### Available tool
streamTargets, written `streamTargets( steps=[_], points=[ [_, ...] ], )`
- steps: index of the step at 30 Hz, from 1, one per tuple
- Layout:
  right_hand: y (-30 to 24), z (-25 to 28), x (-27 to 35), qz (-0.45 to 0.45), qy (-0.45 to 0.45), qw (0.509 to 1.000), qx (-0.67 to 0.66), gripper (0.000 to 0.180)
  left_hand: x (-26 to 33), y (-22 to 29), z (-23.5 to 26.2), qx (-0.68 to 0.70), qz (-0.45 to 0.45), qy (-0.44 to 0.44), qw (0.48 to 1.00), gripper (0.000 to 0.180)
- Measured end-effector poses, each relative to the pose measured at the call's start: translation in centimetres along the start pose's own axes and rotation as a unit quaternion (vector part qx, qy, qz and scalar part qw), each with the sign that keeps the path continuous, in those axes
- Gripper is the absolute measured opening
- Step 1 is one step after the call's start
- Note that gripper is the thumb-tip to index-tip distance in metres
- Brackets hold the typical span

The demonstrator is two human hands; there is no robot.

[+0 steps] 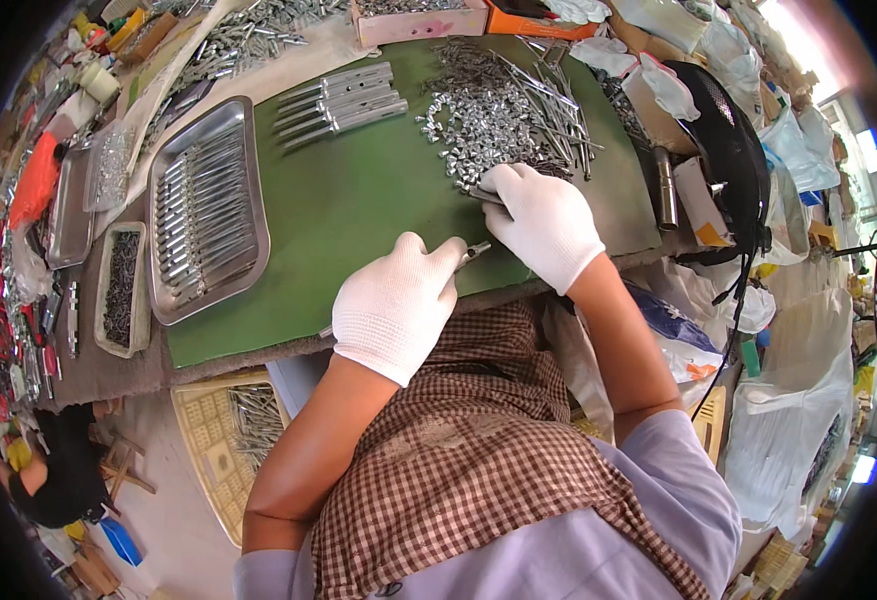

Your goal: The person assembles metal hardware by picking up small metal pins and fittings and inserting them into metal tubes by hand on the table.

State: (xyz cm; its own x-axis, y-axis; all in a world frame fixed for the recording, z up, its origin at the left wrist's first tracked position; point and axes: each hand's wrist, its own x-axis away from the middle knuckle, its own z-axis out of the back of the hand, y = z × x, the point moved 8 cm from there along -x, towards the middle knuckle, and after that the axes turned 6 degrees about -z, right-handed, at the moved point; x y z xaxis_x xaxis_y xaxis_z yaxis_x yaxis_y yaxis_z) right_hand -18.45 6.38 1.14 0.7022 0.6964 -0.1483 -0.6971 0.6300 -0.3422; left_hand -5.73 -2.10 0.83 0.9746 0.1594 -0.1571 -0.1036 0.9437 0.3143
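Note:
My left hand (396,305), in a white knit glove, is closed around a slim metal rod (476,250). The rod's silver end with a hole pokes out past the fingertips, and its thin other end shows by the wrist. To the right, my gloved right hand (544,222) has its fingers pinched at the near edge of a heap of small silver metal pieces (479,125). A dark, slender metal piece (485,195) juts from those fingers; its exact kind is unclear. Both hands are over a green mat (339,210).
Several metal tools (344,105) lie in a row on the mat. At left, a steel tray (261,225) holds lined-up rods, beside a narrow bin (142,335) of small dark parts. Long thin rods (569,110) lie beyond the heap. A black mesh fan (724,140) stands at right.

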Motion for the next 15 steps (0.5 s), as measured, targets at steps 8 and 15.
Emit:
streamTargets(
  steps=[8,15],
  points=[
    [-0.2,0.1,1.0,0.128,-0.018,0.99,-0.05,0.015,0.1,-0.1,0.0,-0.01,-0.005,-0.007,1.0,0.02],
    [-1.5,0.6,3.3,0.123,-0.007,0.979,-0.161,0.013,0.0,0.0,-0.2,-0.02,-0.013,-0.023,0.999,0.022]
  ],
)
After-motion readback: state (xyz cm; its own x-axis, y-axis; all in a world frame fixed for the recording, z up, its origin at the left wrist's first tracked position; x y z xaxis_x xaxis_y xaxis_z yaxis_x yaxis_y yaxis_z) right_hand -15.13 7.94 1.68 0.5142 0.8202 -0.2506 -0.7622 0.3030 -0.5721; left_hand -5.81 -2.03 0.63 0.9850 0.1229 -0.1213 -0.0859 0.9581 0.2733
